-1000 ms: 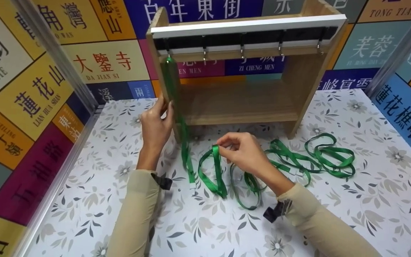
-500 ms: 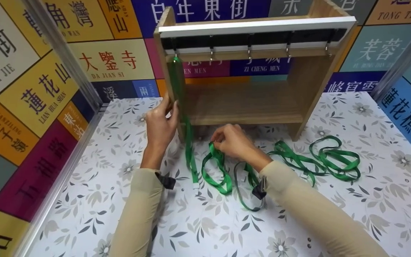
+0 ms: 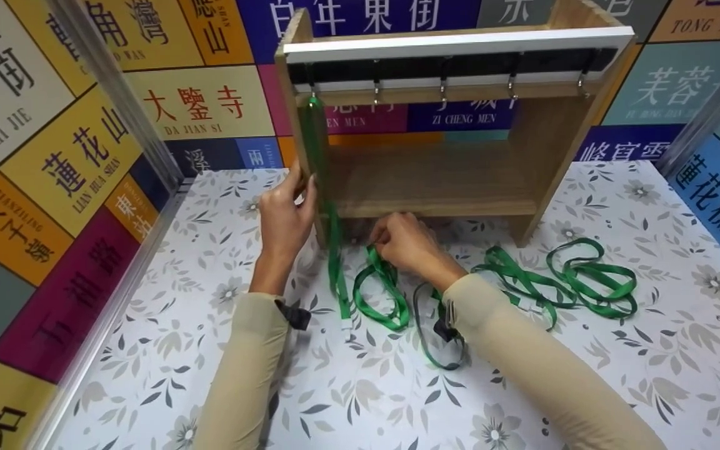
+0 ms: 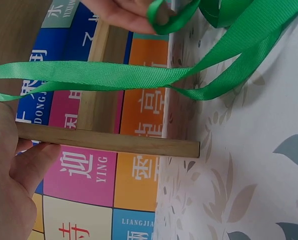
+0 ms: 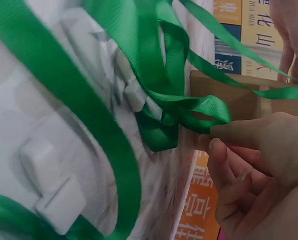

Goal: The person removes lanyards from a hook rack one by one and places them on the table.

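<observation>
My left hand grips the left side panel of a wooden rack; in the left wrist view its thumb and fingers lie on either side of the panel. A green lanyard hangs from the leftmost hook, beside that hand, and its lower end reaches the table. My right hand pinches the top of a second green lanyard, low in front of the rack. In the right wrist view, thumb and fingertip hold a small ribbon loop; white plastic clips show beside it.
More green lanyards lie loosely coiled on the floral tabletop to the right, and one is partly under my right forearm. Several metal hooks line the rack's front bar. Printed panels stand behind and at both sides.
My right hand has moved left and forward toward the rack, still pinching the lanyard, whose loop has shifted along. My left hand stays on the side panel. The head view has swung slightly.
</observation>
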`<state>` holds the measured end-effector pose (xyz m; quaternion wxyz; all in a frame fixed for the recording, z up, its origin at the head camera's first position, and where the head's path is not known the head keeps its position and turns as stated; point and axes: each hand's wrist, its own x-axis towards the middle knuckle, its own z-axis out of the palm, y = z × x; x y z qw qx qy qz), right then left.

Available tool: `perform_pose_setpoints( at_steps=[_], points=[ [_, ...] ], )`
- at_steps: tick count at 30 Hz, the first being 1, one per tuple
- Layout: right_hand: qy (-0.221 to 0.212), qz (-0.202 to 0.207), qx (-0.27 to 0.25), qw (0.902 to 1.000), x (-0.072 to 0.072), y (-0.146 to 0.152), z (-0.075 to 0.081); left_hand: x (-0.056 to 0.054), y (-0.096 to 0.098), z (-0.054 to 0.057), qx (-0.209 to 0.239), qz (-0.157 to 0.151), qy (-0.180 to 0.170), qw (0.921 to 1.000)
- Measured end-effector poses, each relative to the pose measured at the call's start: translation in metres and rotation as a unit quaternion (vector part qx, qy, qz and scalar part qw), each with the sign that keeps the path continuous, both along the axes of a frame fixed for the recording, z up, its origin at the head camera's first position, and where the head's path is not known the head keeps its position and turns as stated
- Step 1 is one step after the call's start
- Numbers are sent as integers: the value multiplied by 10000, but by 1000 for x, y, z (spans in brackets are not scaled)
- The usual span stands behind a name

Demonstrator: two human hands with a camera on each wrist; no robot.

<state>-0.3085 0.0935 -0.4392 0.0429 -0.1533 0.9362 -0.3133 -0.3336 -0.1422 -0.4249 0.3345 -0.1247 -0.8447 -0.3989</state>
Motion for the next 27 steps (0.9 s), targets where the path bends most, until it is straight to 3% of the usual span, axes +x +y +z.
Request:
perform_pose_setpoints(
  at_steps=[8, 17, 22, 27],
  points=[
    [-222, -1, -82, 9997, 2, 6, 4, -2, -3, 0, -4, -122, 182, 9998],
    [124, -73, -436, 9989, 3, 6, 29, -2, -6, 2, 41, -217, -16, 9998],
    [1115, 29, -1048, 9882, 4, -9, 57, -1, -7, 3, 109, -229, -122, 9996],
    [2495, 90, -1860, 9503, 9, -27, 89, 0, -7, 2, 221, -362, -155, 9990]
  ],
)
